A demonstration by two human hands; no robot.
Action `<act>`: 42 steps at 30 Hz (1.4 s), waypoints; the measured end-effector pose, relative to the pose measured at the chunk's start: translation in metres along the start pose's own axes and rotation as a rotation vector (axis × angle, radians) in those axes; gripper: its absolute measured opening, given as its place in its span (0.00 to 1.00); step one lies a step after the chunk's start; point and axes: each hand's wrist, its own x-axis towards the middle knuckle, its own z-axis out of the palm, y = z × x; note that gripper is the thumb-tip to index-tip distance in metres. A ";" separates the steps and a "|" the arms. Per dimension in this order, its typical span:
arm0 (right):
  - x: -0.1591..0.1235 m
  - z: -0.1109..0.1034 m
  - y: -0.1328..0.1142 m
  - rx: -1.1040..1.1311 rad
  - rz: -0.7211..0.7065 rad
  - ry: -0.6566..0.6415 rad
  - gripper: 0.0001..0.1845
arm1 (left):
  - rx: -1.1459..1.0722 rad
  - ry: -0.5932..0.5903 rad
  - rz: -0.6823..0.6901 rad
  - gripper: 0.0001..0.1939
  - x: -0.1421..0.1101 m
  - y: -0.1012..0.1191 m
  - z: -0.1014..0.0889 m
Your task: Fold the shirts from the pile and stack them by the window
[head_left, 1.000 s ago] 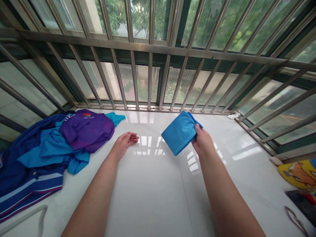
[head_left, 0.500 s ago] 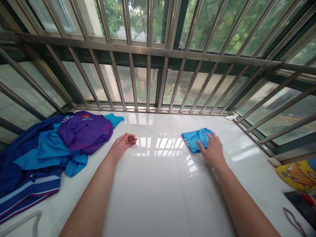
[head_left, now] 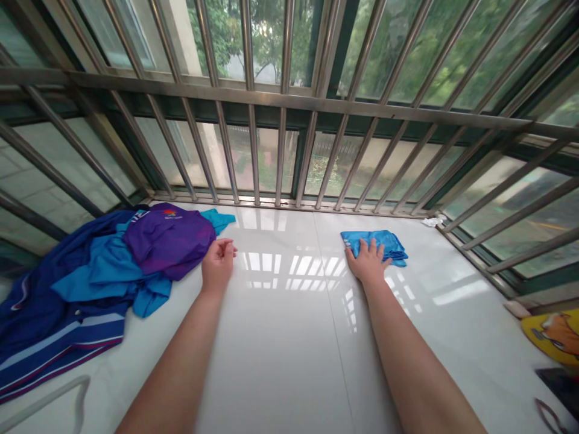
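My right hand (head_left: 368, 262) lies flat with its fingers spread on a folded bright blue cloth (head_left: 375, 242), pressing it against the glossy white tile surface (head_left: 280, 355). The hand does not grip it. My left hand (head_left: 218, 265) rests loosely curled on the tile, holding nothing, a little to the right of a heap of clothes. On top of that heap lies a purple shirt (head_left: 167, 241) with a small logo, over a lighter blue garment (head_left: 111, 271) and a navy striped garment (head_left: 58, 343).
Stainless steel window bars (head_left: 289, 102) and glass run along the tile's far edge. A small white scrap (head_left: 434, 221) lies in the far right corner. A yellow cartoon-printed object (head_left: 554, 337) and a dark item (head_left: 561, 386) sit at the right edge. A pale cord (head_left: 54, 401) lies at lower left.
My right hand has lowered the blue cloth from mid-air onto the tile and now lies flat on it. The cloth looks flatter and sits farther right. My left hand has barely moved.
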 end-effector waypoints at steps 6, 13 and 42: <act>-0.028 0.012 -0.010 0.185 -0.129 0.269 0.43 | 0.696 0.396 0.154 0.39 0.008 0.006 -0.023; -0.038 0.007 -0.032 0.435 -0.512 0.310 0.28 | 0.851 0.297 -0.042 0.16 0.018 -0.002 -0.050; -0.087 -0.070 -0.091 0.126 -0.701 -0.348 0.08 | 0.100 -0.597 -0.023 0.13 -0.014 0.002 0.025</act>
